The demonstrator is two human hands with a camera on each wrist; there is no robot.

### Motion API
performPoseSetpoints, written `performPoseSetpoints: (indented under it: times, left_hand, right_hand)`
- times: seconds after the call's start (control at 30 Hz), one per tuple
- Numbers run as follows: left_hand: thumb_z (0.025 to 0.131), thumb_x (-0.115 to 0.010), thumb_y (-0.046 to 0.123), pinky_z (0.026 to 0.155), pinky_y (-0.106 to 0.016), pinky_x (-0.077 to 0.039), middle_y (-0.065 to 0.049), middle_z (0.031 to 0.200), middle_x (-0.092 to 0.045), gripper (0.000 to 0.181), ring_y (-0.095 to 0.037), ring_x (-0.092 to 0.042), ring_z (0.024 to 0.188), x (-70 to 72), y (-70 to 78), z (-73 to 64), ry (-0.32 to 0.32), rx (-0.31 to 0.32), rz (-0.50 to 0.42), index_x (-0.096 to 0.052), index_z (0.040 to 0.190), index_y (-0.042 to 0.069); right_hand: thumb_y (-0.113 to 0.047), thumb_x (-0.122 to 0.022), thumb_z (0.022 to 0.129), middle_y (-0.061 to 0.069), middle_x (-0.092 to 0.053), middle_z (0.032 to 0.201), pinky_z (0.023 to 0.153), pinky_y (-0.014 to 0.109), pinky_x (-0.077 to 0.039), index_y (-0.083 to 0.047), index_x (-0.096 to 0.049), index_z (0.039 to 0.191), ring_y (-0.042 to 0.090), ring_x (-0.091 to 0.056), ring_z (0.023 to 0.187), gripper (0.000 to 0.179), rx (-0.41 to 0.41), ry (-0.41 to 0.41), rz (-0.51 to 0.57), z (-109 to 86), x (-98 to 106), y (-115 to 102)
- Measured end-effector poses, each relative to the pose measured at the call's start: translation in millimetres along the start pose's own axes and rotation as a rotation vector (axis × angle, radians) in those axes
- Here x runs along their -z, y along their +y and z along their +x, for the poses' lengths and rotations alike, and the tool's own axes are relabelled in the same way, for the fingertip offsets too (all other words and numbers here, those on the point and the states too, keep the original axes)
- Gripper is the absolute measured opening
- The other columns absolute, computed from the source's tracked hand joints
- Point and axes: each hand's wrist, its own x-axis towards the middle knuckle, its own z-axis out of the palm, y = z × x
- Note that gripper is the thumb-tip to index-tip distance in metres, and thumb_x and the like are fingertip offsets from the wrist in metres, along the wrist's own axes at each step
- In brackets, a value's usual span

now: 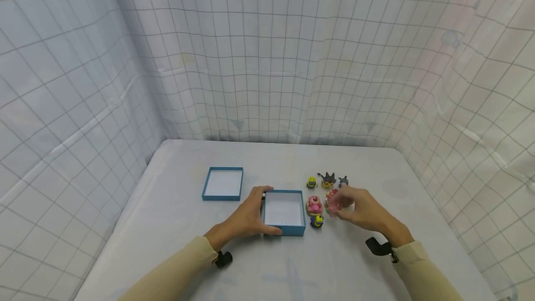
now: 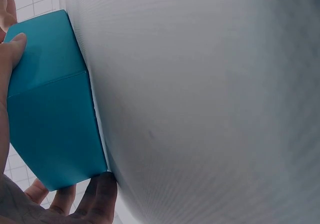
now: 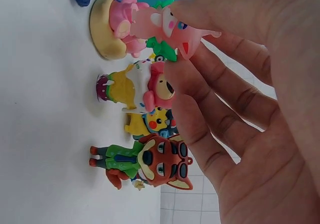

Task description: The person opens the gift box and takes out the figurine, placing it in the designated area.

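Observation:
A blue box (image 1: 292,231) with a white inside stands on the table. My left hand (image 1: 251,217) grips it from the left, thumb on the front wall and fingers toward the back; the left wrist view shows the thumb and fingers at opposite sides of the box (image 2: 55,129). To the right of the box, my right hand (image 1: 361,210) pinches a small pink figurine with green parts (image 3: 187,41) between thumb and fingertips, above the table. Beside it stand a pink bear figurine (image 1: 314,205), a figurine in a yellow-and-white outfit (image 3: 119,86) and a fox figurine in green (image 3: 127,159).
A shallow blue lid (image 1: 221,198) lies, white inside up, behind and left of the box. Behind the right hand stand a yellow figurine (image 1: 311,182), a dark-eared yellow one (image 1: 328,180) and a grey one (image 1: 343,181). A blue-and-yellow figurine (image 1: 316,221) sits near the box's front right corner.

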Motion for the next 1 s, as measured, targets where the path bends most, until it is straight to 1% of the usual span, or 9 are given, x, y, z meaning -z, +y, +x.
performPoseSetpoints:
  times: [0.1,0.27,0.43,0.6,0.77,1.0]
  left_hand:
    - [0.078,-0.11,0.051,0.129,-0.061,-0.052,-0.014,0.178,-0.043,0.128,-0.031,-0.057,0.15,-0.2,0.2,-0.1,-0.001,-0.002,0.001,-0.036,0.177,0.018]
    - [0.078,-0.11,0.051,0.128,-0.062,-0.053,-0.015,0.178,-0.043,0.128,-0.031,-0.058,0.148,-0.7,1.0,-0.7,0.004,-0.006,0.01,-0.036,0.177,0.017]
    - [0.079,-0.109,0.053,0.127,-0.063,-0.054,-0.016,0.178,-0.043,0.128,-0.031,-0.058,0.147,-1.2,2.4,-1.0,0.012,0.002,0.016,-0.036,0.177,0.017]
    - [0.078,-0.11,0.05,0.126,-0.065,-0.054,-0.017,0.178,-0.044,0.128,-0.033,-0.058,0.147,-1.1,2.3,-2.1,0.016,-0.005,0.012,-0.036,0.177,0.016]
    - [0.078,-0.11,0.051,0.127,-0.064,-0.054,-0.017,0.177,-0.044,0.128,-0.032,-0.058,0.147,-1.4,0.3,-1.3,0.018,-0.005,0.016,-0.036,0.177,0.016]
    - [0.079,-0.109,0.053,0.127,-0.063,-0.054,-0.016,0.178,-0.044,0.128,-0.032,-0.058,0.147,-1.0,0.6,-0.8,0.012,-0.008,0.026,-0.036,0.177,0.017]
  right_hand:
    - [-0.008,-0.096,0.096,-0.013,-0.078,0.107,0.088,0.038,-0.069,-0.022,-0.082,0.115,0.001,-0.071,0.093,0.027,0.003,-0.004,0.004,-2.1,-2,2]
    - [-0.011,-0.096,0.097,-0.015,-0.078,0.108,0.087,0.032,-0.067,-0.027,-0.081,0.112,0.001,-0.071,0.095,0.026,0.015,-0.014,0.012,-4.6,-6,7]
    - [-0.009,-0.097,0.096,-0.015,-0.078,0.107,0.087,0.029,-0.066,-0.026,-0.081,0.112,0.001,-0.071,0.095,0.027,0.025,-0.032,0.022,-6.7,-9,9]
    - [-0.011,-0.097,0.097,-0.015,-0.078,0.106,0.086,0.031,-0.066,-0.025,-0.081,0.11,0.0,-0.07,0.094,0.025,0.035,-0.045,0.011,-7.3,-12,10]
    - [-0.009,-0.097,0.096,-0.014,-0.079,0.105,0.085,0.035,-0.068,-0.024,-0.082,0.109,-0.001,-0.069,0.093,0.025,0.051,-0.048,0.003,-7.6,-15,11]
    - [-0.009,-0.096,0.097,-0.014,-0.077,0.102,0.085,0.032,-0.067,-0.024,-0.081,0.108,-0.003,-0.067,0.091,0.024,0.029,-0.065,-0.016,-10.0,-17,14]
